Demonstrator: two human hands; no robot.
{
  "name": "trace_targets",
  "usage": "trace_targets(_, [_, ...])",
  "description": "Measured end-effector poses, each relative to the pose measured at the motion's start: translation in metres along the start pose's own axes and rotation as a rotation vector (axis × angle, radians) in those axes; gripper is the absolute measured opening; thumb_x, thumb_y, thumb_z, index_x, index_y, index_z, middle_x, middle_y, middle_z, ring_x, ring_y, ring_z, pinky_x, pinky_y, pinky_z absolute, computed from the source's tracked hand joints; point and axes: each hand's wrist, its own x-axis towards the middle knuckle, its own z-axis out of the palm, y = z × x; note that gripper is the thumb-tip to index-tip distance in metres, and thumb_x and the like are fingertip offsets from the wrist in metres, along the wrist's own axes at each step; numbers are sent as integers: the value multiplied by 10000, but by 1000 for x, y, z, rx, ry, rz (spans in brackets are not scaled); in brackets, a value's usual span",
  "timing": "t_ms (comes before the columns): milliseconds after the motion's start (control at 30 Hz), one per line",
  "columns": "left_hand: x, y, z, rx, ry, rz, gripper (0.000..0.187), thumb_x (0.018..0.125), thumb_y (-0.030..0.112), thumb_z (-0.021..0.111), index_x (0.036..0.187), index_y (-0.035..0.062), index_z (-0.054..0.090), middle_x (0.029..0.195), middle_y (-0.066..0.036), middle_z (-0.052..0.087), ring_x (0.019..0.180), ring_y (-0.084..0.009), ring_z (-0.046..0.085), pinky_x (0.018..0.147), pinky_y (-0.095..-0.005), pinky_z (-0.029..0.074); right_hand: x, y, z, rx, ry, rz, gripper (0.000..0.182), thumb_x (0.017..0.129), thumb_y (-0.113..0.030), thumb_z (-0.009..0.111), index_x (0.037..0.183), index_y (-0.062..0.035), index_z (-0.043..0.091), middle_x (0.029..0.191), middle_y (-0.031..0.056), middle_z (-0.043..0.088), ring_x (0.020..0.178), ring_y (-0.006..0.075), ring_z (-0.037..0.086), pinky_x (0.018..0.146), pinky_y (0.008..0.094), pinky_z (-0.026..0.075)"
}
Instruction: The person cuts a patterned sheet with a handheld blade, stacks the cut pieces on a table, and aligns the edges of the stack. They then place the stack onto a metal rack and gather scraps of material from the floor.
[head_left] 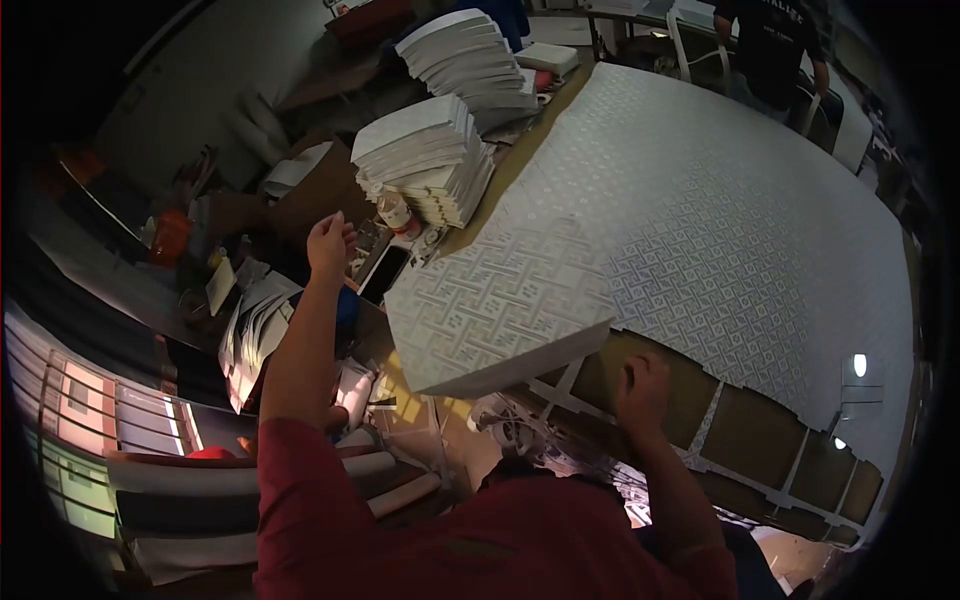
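Note:
My left hand (pixel 332 243) is raised at the left of the table, fingers curled in. What it holds, if anything, I cannot tell. A clear bottle with a label (pixel 398 214) and a dark phone (pixel 384 272) are close to it. My right hand (pixel 643 388) hovers with loosely bent fingers, a gap between thumb and fingers, over the brown board edge of the table (pixel 760 440). Between my hands lies a thick white block with a raised woven pattern (pixel 500 305), its front corner overhanging. Beyond it spreads a wide white patterned sheet (pixel 710 215).
Two tall stacks of white sheets (pixel 425 150) (pixel 470 65) stand along the left edge. A person in a dark shirt (pixel 770 50) is at the far side near a chair (pixel 700 45). Rolls of material (pixel 200 495) lie at lower left, beside a barred window (pixel 90 400).

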Motion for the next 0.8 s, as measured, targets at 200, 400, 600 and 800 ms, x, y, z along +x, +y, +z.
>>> trace_targets(200, [155, 4, 16, 51, -150, -44, 473, 929, 360, 651, 1235, 18, 536, 1061, -109, 637, 832, -162, 631, 686, -288, 530, -1, -1, 18, -141, 76, -34, 181, 813, -57, 628, 985, -3, 616, 1076, 191, 575, 1013, 381, 540, 870, 467, 444])
trace_targets(400, [239, 0, 32, 89, -148, -249, 714, 894, 475, 655, 1376, -10, 452, 1271, -200, 550, 1014, -264, 601, 776, -360, 520, -1, 5, 28, -270, 61, -44, 309, 808, -117, 652, 1095, -4, 641, 1155, 215, 587, 1053, 412, 540, 907, 474, 443])
trace_targets(600, [244, 12, 50, 199, -241, -326, 476, 869, 437, 693, 1035, 2, 593, 864, -110, 579, 727, -234, 581, 672, -348, 498, 13, -16, 25, -159, 52, -55, 420, 782, -226, 716, 1130, -4, 644, 1182, 226, 594, 1096, 437, 544, 937, 480, 442])
trace_targets(800, [284, 10, 54, 306, -232, -385, 415, 870, 481, 680, 970, 92, 574, 845, -49, 556, 673, -174, 548, 601, -331, 480, -7, 11, 32, -214, 56, 37, 512, 754, -304, 768, 1144, 0, 634, 1172, 219, 601, 1103, 434, 549, 935, 489, 445])
